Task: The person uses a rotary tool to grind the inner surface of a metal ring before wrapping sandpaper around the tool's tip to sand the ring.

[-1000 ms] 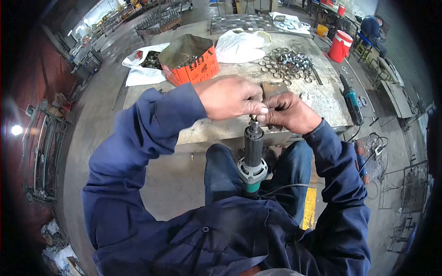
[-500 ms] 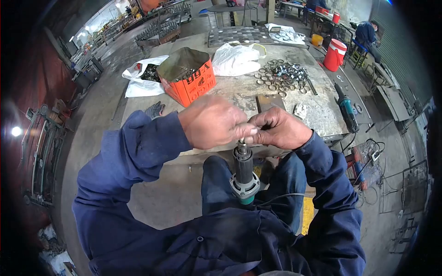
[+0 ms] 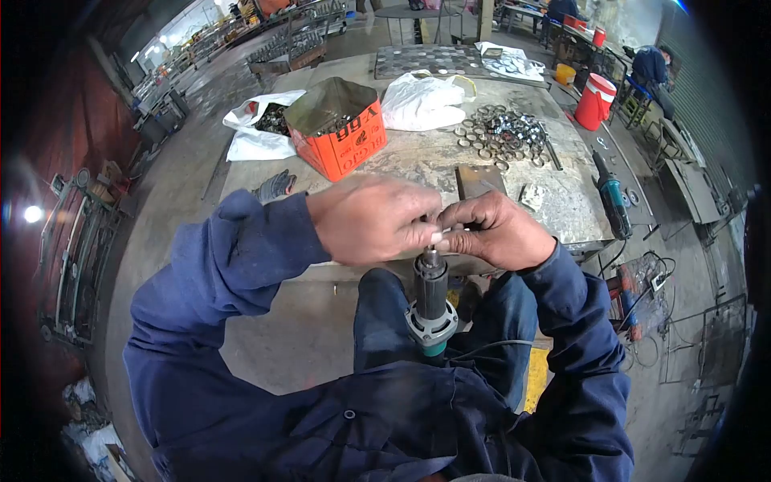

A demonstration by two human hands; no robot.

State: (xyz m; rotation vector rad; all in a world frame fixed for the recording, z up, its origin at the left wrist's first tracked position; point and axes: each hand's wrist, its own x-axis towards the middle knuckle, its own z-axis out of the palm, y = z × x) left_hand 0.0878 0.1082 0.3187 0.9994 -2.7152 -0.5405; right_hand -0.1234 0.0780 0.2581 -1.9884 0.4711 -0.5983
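Note:
A die grinder (image 3: 432, 299) with a black body and teal end stands upright between my knees, its spindle pointing up toward my fingers. My left hand (image 3: 371, 222) is closed in a pinch just above the spindle, slightly blurred. From the other side, my right hand (image 3: 499, 230) pinches at the same spot, thumb and forefinger meeting the left fingertips. Whatever lies between the fingertips is hidden. Beyond the hands on the table are metal rings (image 3: 496, 135) in a loose pile and a flat brown metal block (image 3: 479, 181).
An orange tin (image 3: 347, 145) holding small metal parts stands beside an open white bag (image 3: 255, 145). Another white bag (image 3: 423, 103) lies behind. A grey glove (image 3: 275, 186) rests near the table's front edge. A second grinder (image 3: 613, 197) lies at the right edge. A person (image 3: 649, 68) sits far right.
The view has shifted slightly, so the table things appear a little to the right. Both hands stay pinched together above the grinder's spindle.

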